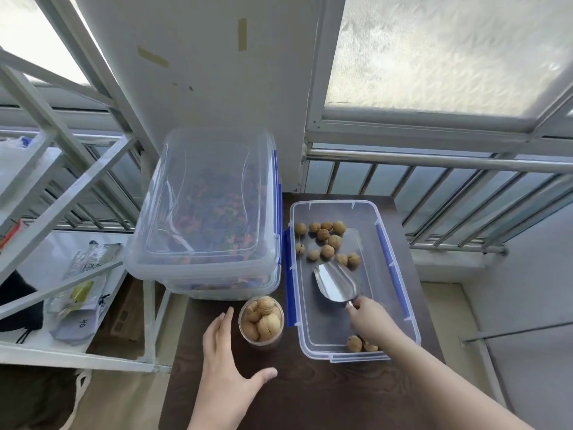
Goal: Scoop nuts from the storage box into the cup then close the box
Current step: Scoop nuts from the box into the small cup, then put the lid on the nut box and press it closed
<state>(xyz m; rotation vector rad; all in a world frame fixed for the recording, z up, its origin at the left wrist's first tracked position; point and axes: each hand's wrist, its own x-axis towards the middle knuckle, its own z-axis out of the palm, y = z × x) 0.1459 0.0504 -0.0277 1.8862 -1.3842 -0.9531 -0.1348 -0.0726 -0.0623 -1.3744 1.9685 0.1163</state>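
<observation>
The right hand (369, 318) gripped the scoop (338, 283), its bowl aimed away toward the nuts (328, 243) just beyond, while the left hand (228, 361) lay open beside the cup (261, 319).

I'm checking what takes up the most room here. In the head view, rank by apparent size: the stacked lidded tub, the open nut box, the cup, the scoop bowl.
1. Clear lidded tub with colourful contents
2. Open clear storage box with blue clips
3. The metal scoop bowl and the clear round cup of walnuts look alike, so they are not ranked.
</observation>
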